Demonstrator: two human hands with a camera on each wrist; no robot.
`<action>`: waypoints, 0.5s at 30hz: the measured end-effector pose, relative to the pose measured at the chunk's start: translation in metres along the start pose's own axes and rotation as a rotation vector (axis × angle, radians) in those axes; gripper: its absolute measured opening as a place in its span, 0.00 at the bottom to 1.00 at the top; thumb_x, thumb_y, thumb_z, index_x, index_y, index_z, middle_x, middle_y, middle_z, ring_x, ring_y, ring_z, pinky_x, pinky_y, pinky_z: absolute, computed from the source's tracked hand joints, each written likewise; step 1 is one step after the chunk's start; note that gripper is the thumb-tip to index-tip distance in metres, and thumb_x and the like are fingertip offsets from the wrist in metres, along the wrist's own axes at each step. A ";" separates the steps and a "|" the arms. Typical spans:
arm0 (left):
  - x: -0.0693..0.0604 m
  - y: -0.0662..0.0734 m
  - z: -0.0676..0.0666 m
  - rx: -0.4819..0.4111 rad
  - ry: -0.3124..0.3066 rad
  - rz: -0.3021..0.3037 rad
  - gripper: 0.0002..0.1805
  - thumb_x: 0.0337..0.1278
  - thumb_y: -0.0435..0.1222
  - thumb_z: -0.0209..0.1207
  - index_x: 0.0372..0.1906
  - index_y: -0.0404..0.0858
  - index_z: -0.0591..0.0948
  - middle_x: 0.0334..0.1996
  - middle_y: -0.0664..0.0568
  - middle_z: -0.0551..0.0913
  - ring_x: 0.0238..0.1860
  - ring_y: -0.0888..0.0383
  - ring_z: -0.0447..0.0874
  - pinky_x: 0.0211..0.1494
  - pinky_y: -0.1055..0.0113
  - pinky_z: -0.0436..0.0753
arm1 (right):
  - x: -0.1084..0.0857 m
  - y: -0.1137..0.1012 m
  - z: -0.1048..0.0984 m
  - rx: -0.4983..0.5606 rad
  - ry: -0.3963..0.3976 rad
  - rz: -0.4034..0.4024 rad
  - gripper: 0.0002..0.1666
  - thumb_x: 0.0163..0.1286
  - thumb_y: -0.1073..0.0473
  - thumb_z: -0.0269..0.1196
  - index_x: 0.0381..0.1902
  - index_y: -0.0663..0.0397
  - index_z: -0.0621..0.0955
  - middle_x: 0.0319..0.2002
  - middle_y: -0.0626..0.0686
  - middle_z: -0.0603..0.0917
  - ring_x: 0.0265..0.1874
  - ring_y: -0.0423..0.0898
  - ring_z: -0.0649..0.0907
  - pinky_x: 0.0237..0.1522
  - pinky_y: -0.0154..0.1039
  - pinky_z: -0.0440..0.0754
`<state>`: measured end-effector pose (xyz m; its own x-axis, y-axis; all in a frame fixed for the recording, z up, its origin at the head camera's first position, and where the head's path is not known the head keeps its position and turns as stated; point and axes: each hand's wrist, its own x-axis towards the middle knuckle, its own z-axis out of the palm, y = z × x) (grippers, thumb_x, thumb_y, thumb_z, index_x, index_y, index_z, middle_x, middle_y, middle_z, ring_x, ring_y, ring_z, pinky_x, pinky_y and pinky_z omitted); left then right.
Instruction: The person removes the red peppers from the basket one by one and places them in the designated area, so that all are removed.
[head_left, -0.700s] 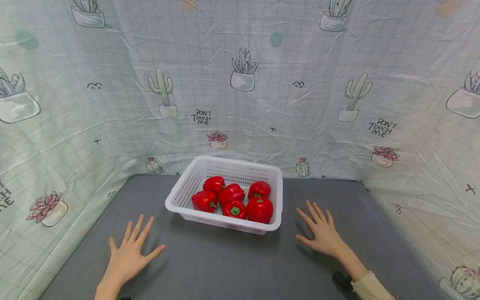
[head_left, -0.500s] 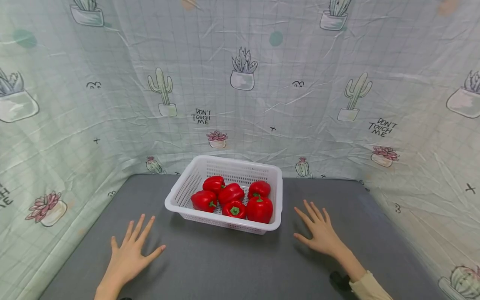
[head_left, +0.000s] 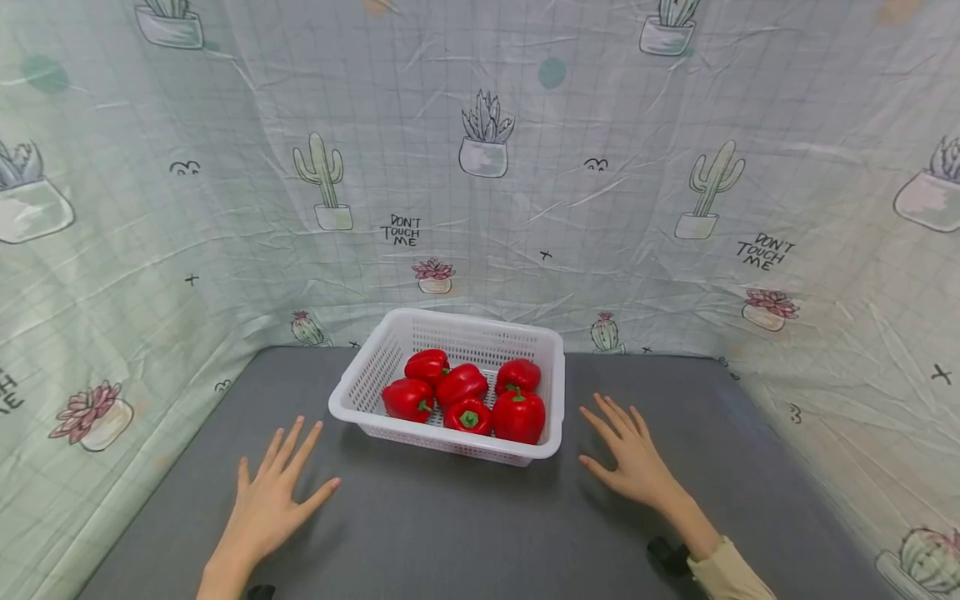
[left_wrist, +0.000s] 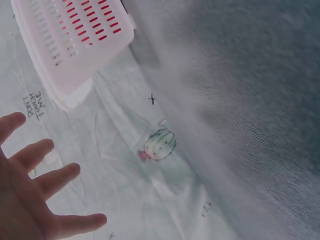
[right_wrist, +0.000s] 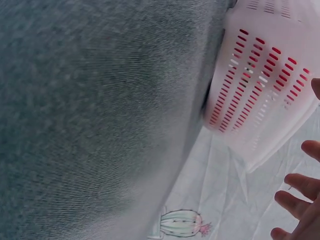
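Observation:
A white plastic basket (head_left: pixel 442 443) with slotted walls stands at the back middle of the table. Inside lie several red bell peppers (head_left: pixel 519 417) with green stems, one of them turned with its stem end (head_left: pixel 469 418) to the front. To the left and in front of the basket, my left hand (head_left: pixel 268 504) is held with its fingers spread, touching nothing. My right hand (head_left: pixel 633 462) is to the right of the basket, fingers spread too, apart from the basket wall. Both wrist views show fingers beside the basket (left_wrist: pixel 75 45) and nothing held.
The dark grey table top (head_left: pixel 450 533) spreads in front of the basket. Pale cloth (head_left: pixel 555 208) printed with cactus drawings closes off the back and both sides. A dark band (head_left: pixel 667 557) sits at my right wrist, near a beige sleeve (head_left: pixel 727 575).
My left hand has moved slightly forward and to the right. My right hand has shifted a little left, nearer the basket. The basket and peppers stay as they were.

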<state>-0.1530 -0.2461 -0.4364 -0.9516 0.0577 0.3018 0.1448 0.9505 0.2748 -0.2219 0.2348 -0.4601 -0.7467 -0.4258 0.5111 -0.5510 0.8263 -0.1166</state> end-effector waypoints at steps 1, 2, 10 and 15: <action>0.001 0.001 0.000 -0.003 0.003 0.012 0.45 0.46 0.62 0.53 0.69 0.59 0.47 0.70 0.47 0.50 0.69 0.41 0.46 0.54 0.28 0.41 | 0.000 0.000 0.000 0.000 0.002 -0.005 0.45 0.47 0.46 0.68 0.63 0.46 0.65 0.65 0.59 0.62 0.62 0.59 0.63 0.62 0.58 0.48; 0.002 0.003 0.000 -0.005 0.008 0.025 0.44 0.46 0.61 0.53 0.69 0.59 0.48 0.70 0.47 0.51 0.69 0.41 0.47 0.54 0.28 0.42 | 0.001 -0.001 0.000 0.002 0.004 -0.010 0.45 0.47 0.46 0.68 0.63 0.46 0.65 0.65 0.59 0.63 0.62 0.59 0.63 0.63 0.57 0.48; 0.012 0.014 0.003 -0.001 0.048 0.097 0.43 0.45 0.59 0.56 0.68 0.54 0.54 0.68 0.45 0.54 0.67 0.42 0.51 0.55 0.30 0.47 | 0.009 -0.010 -0.004 0.044 0.045 -0.053 0.43 0.45 0.50 0.69 0.61 0.52 0.68 0.63 0.58 0.66 0.61 0.57 0.65 0.63 0.55 0.49; 0.018 0.020 0.007 -0.010 0.075 0.126 0.42 0.45 0.56 0.58 0.67 0.54 0.56 0.67 0.44 0.57 0.66 0.42 0.53 0.56 0.32 0.50 | 0.015 -0.016 -0.005 0.064 0.048 -0.051 0.41 0.46 0.50 0.69 0.59 0.52 0.70 0.61 0.56 0.69 0.61 0.54 0.66 0.61 0.58 0.53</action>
<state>-0.1694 -0.2243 -0.4315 -0.9030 0.1529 0.4015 0.2646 0.9342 0.2392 -0.2218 0.2168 -0.4460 -0.6991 -0.4469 0.5582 -0.6114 0.7784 -0.1425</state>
